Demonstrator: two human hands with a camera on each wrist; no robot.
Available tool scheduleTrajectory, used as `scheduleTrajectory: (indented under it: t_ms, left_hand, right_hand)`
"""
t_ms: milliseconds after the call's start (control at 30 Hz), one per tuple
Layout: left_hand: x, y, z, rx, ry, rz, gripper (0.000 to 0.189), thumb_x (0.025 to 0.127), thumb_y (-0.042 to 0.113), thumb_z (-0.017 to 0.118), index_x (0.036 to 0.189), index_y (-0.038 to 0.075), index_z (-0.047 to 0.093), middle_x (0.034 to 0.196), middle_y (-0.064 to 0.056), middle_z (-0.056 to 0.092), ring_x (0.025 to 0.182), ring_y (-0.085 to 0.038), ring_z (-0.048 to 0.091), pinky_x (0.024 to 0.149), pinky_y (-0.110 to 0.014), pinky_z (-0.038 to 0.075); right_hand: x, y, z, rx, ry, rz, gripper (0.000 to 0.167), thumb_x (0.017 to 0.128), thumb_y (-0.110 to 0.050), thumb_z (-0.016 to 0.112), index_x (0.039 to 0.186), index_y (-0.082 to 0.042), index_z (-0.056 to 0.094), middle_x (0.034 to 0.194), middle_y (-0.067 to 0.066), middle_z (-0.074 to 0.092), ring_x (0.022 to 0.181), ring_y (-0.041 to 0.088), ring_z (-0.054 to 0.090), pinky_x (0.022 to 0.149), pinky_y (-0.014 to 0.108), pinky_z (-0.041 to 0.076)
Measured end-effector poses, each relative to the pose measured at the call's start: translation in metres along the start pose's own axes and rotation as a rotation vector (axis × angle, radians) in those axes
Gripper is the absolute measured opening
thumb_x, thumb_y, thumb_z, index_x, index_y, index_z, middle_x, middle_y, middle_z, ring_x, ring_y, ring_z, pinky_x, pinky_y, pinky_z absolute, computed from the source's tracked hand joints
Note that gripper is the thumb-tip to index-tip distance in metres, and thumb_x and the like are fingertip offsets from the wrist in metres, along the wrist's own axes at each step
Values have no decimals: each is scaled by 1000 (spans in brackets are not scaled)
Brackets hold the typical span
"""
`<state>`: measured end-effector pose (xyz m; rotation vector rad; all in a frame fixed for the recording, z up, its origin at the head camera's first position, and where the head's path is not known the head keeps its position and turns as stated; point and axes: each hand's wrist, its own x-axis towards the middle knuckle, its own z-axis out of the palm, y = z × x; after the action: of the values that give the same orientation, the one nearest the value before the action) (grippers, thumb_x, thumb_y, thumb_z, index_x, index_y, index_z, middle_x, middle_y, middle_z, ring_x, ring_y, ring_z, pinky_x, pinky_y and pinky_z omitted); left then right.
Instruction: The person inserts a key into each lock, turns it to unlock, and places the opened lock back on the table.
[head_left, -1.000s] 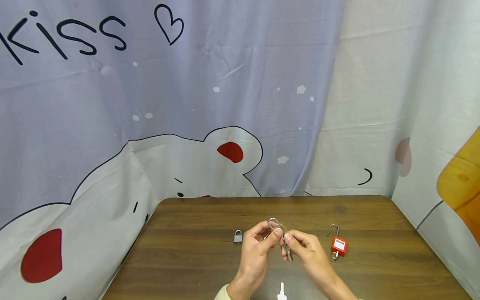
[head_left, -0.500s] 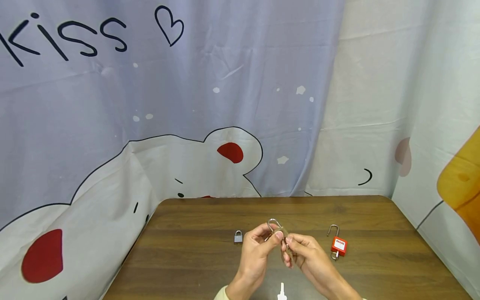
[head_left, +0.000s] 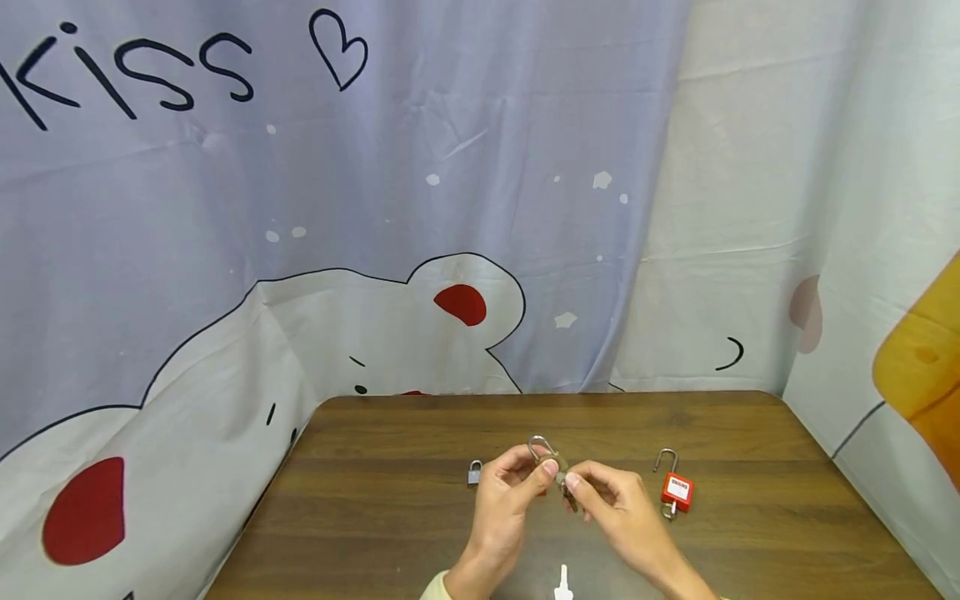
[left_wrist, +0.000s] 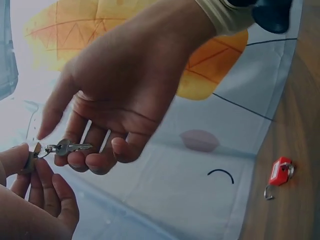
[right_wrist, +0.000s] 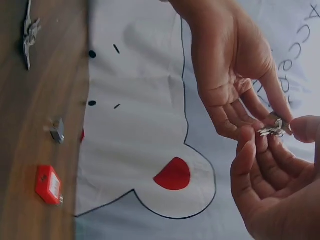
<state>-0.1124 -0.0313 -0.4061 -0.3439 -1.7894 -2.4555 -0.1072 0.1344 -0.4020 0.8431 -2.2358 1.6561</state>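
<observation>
In the head view my left hand (head_left: 497,510) grips a brass-coloured padlock (head_left: 556,461) between thumb and fingers, its silver shackle pointing up. On the right, my right hand (head_left: 621,510) pinches a key at the padlock's lower end with its thumb and fingers. More keys (head_left: 569,497) dangle there from a small ring. From the left wrist, a silver key (left_wrist: 64,147) on that ring lies against the right fingers. In the right wrist view the bunch of keys (right_wrist: 272,131) sits between the two hands, where fingers partly cover the padlock.
A small grey padlock (head_left: 474,473) lies on the wooden table (head_left: 360,517) left of the hands. To the right is a red padlock (head_left: 677,492) with its shackle open. Another red padlock (right_wrist: 48,184) shows in the right wrist view. A white key shape (head_left: 563,585) lies near the front.
Both hands have shifted slightly left with the padlock. The right fingers have changed position around the keys. The things on the table have not moved.
</observation>
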Motion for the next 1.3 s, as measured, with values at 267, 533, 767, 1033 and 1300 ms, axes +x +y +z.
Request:
scheduleTrajectory:
  t_ms: [267,533,767,1033,1300]
  left_hand:
    - [1,1,-4,-22,22,13,14,83,4,74,95,8,67,89,6,69,79,-4,61,71,-19,51]
    - [0,0,-9,40,26,42,18,77,1,78,92,1,67,92,2,71,83,-7,67,72,-19,55]
    - [-1,-5,-14,186,-16,190,21,77,2,79,92,-6,68,90,-2,68,81,-5,65,71,-16,54]
    - [-1,-15,-19,423,-62,498,17,77,5,81,91,5,71,87,-13,68,82,-4,60,71,-21,55]
    - [-8,6,-10,657,-49,712,17,74,3,83,84,6,70,81,-6,69,71,-18,63,69,-19,52]
  right_hand:
    - [9,-9,-4,-267,109,-91,13,94,-12,64,92,-24,69,79,-16,66,71,-2,60,63,22,53]
    - [18,-16,-24,-372,110,-199,17,93,-10,65,93,-27,67,80,-17,64,70,-3,57,62,17,49]
    - [24,-20,-30,-465,36,-347,17,88,-11,71,95,-25,65,86,-19,61,74,-5,54,64,11,44]
    - [24,-24,-32,-648,10,-478,12,87,-23,74,95,-22,66,89,-17,62,78,1,60,70,16,50]
    - [22,-20,-26,-758,-12,-571,15,87,-33,73,90,-20,67,83,-15,62,74,1,60,63,20,50]
